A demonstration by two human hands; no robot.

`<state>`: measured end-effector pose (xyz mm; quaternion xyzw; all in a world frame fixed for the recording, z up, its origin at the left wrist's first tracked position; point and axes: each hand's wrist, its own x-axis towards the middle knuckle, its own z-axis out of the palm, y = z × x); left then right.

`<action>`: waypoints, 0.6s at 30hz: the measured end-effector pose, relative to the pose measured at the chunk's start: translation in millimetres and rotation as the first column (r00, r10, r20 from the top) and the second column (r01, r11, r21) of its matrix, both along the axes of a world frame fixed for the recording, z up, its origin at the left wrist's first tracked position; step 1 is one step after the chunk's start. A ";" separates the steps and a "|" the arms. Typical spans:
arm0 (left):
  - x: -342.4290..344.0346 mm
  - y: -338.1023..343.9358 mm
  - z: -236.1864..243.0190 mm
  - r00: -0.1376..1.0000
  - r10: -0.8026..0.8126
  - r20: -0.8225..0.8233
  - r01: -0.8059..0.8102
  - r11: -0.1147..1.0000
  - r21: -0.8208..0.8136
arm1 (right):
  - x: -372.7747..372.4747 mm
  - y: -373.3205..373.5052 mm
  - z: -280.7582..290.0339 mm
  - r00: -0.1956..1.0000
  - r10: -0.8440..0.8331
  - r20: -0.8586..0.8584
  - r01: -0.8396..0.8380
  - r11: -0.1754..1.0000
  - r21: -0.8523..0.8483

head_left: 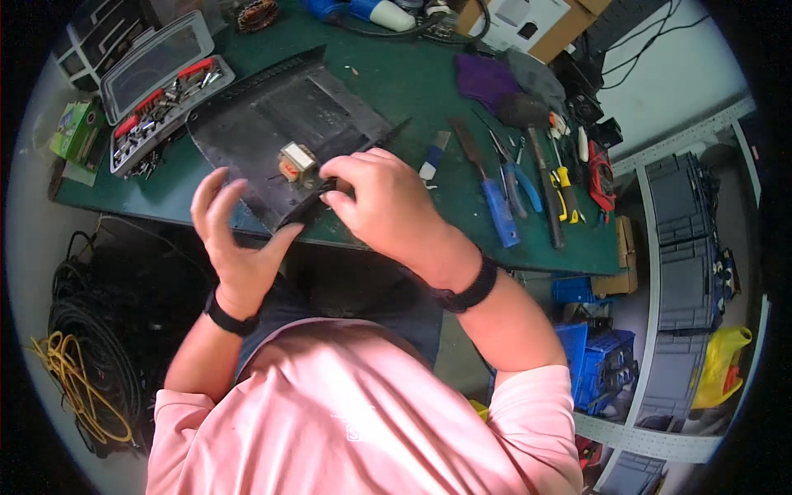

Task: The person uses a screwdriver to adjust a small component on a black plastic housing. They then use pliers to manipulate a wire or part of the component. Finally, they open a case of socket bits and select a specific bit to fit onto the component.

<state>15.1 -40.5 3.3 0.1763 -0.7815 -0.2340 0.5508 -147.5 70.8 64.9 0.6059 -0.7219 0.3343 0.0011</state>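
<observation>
A black panel (276, 111) lies at an angle on the bench, its near edge at the front, with a small transformer (297, 162) with pale top and copper winding on it. My left hand (235, 247) is open, fingers curved and apart above the panel's left part, its thumb at the near edge. My right hand (384, 198) is closed in a pinch on a black piece at the panel's near right edge, just right of the transformer; its exact shape is hidden by my fingers.
The green bench (412, 82) carries an open socket case (165, 115) at left, a purple cloth (487, 82), and several hand tools (499, 210) at right. A cardboard box (569, 21) sits behind. Coiled cables (78, 379) lie lower left; storage crates (685, 280) line the right.
</observation>
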 end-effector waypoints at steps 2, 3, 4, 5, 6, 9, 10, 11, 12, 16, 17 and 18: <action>7.0 11.6 -1.4 0.985 -0.055 -0.163 0.109 0.931 0.349 | 2.4 1.0 2.6 0.999 0.002 0.041 -0.003 1.000 0.005; 13.4 23.9 6.3 0.939 -0.134 -0.315 0.329 0.613 0.718 | 3.2 0.3 2.6 1.000 -0.010 0.014 0.010 1.000 0.011; 14.8 23.7 9.6 0.921 -0.077 -0.383 0.376 0.439 0.816 | 3.4 0.7 4.0 1.000 -0.006 0.014 0.006 1.000 0.015; 15.8 20.7 12.6 0.898 -0.006 -0.440 0.428 0.248 0.869 | 3.8 1.0 5.1 1.000 -0.002 0.015 0.001 1.000 0.019; 16.7 14.8 20.5 0.902 -0.031 -0.431 0.429 0.171 0.887 | 4.8 2.0 4.2 1.000 0.003 0.022 -0.004 1.000 0.016; 19.8 -12.5 34.2 0.893 -0.309 -0.328 0.291 -0.161 0.943 | 4.0 3.2 1.5 0.999 0.024 0.038 -0.023 1.000 -0.012; 12.0 -12.7 32.4 0.899 -0.264 -0.348 0.299 -0.210 0.931 | 5.1 3.6 2.2 0.999 0.016 0.043 -0.016 1.000 -0.007; 9.0 -15.7 33.7 0.893 -0.307 -0.328 0.292 -0.160 0.943 | 6.3 4.5 3.0 0.999 0.006 0.048 -0.006 1.000 -0.001; 5.8 -18.3 35.2 0.885 -0.350 -0.305 0.285 -0.110 0.952 | 6.6 4.6 3.9 0.999 -0.008 0.053 0.008 1.000 0.006; -1.7 -9.5 36.0 0.906 -0.396 -0.150 0.194 0.071 0.978 | 4.8 0.6 1.2 0.998 0.021 0.057 -0.021 1.000 -0.008; -2.7 -7.8 36.0 0.907 -0.407 -0.105 0.166 0.116 0.979 | 3.7 -0.5 -1.1 0.999 0.021 0.041 -0.020 0.999 -0.027; -6.1 -6.5 36.3 0.917 -0.390 -0.087 0.162 0.163 0.973 | 2.2 1.2 -1.7 0.999 0.018 0.042 -0.017 1.000 -0.019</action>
